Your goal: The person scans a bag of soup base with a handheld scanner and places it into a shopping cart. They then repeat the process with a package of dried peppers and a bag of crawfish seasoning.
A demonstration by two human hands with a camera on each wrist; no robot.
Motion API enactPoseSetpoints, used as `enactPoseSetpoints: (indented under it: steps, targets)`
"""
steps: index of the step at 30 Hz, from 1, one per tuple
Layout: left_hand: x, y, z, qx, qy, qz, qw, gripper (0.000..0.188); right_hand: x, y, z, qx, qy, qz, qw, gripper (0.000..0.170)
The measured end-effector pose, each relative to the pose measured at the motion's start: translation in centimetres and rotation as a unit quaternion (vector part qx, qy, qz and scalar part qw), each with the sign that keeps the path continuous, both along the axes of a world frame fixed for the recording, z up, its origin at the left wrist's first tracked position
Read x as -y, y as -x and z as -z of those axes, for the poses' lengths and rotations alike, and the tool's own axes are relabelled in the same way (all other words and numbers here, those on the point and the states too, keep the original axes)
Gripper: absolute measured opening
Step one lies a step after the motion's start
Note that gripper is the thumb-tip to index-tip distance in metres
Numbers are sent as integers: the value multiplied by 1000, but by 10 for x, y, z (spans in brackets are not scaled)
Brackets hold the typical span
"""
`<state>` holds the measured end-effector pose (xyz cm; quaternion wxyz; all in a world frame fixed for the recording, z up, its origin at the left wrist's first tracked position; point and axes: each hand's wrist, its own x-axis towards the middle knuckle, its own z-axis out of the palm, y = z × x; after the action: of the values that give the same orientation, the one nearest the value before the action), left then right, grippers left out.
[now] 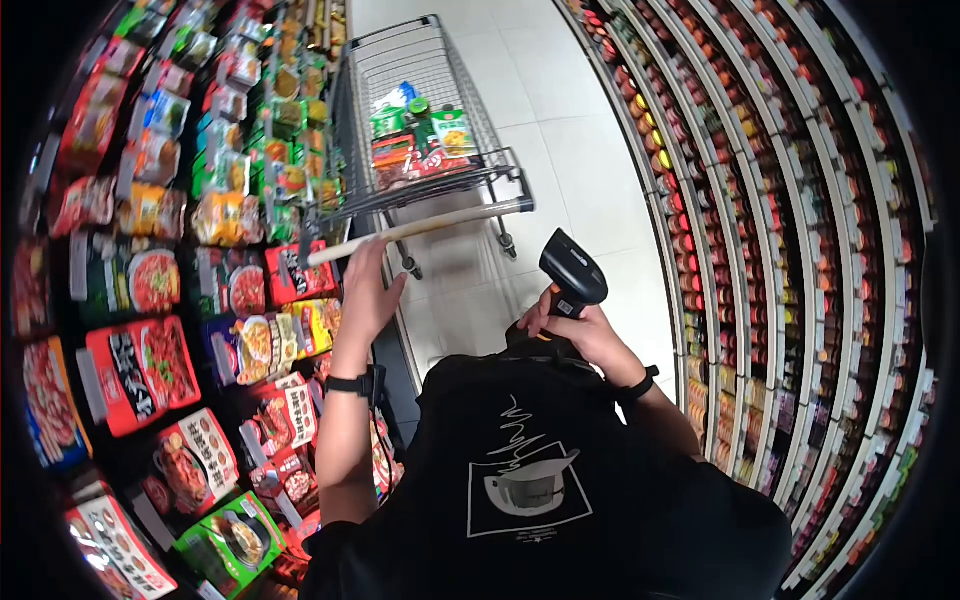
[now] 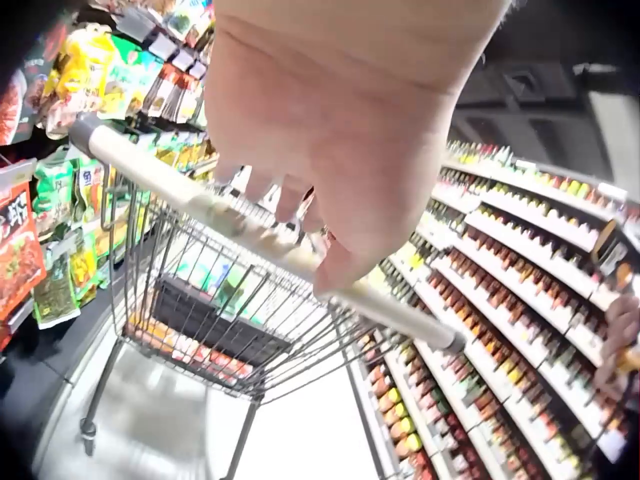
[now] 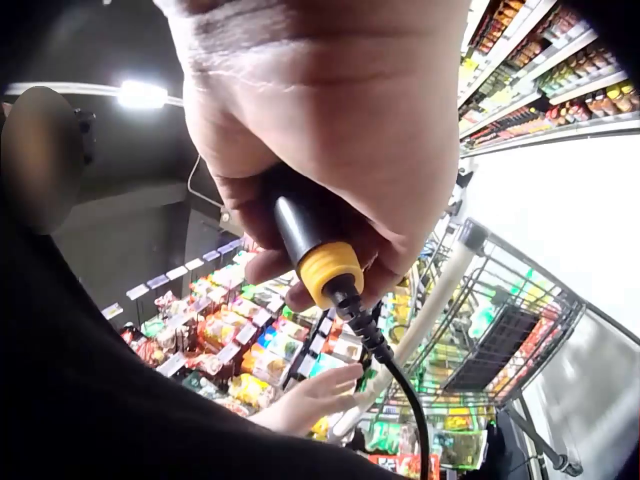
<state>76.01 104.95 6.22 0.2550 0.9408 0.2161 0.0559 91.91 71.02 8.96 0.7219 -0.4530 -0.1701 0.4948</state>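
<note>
My right hand [image 1: 583, 330] grips a black barcode scanner [image 1: 573, 268] by its handle, its head pointing up and forward. From below, the right wrist view shows the scanner's yellow collar [image 3: 330, 272] and black cable [image 3: 405, 385] under the curled fingers. My left hand [image 1: 368, 295] reaches to the pale push bar [image 1: 430, 228] of a shopping cart [image 1: 400, 45]. Its fingers look fairly straight in the right wrist view, close to the bar; in the left wrist view the thumb overlaps the bar. Several colourful packets [image 1: 455, 132] and a green-capped item [image 1: 418, 105] lie in the cart.
Shelves of bagged and boxed food [image 1: 150, 370] run close along the left side. Long shelves of jars and bottles [image 1: 720, 250] line the right. Pale floor tiles [image 1: 590, 160] stretch between them. Cart wheels [image 1: 507, 245] stand just ahead of the person.
</note>
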Motion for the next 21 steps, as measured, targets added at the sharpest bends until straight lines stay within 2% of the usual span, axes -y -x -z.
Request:
enactPoseSetpoints:
  steps: [2, 4, 8, 9, 10, 12, 15, 18, 21]
  targets:
    - [-7, -30, 39, -67, -68, 23, 995, 75, 24, -23, 1, -12, 16, 36, 999, 15]
    - [-2, -61, 58, -121, -110, 17, 986, 73, 47, -43, 0, -23, 26, 72, 997, 15]
    - [-20, -103, 94, -192, -93, -11, 977, 39, 86, -70, 1, -78, -5, 141, 987, 17]
    - [-23, -106, 100, -174, -95, -13, 980, 28, 94, -75, 3, -89, -5, 162, 983, 16]
    - [-11, -117, 81, -189, -82, -43, 978, 27, 99, -80, 4, -104, -24, 179, 978, 15]
    - [-20, -118, 93, -221, -116, -37, 968, 29, 107, -90, 5, -133, -62, 213, 966, 13]
    - [-37, -120, 101, -287, -106, -25, 952, 32, 112, -108, 3, -115, -58, 247, 960, 13]
    - [-56, -128, 98, -383, -117, -19, 916, 31, 115, -126, -2, -112, -68, 273, 953, 12]
    - [-67, -136, 87, -405, -109, -16, 907, 29, 115, -149, -8, -104, -62, 283, 951, 12]
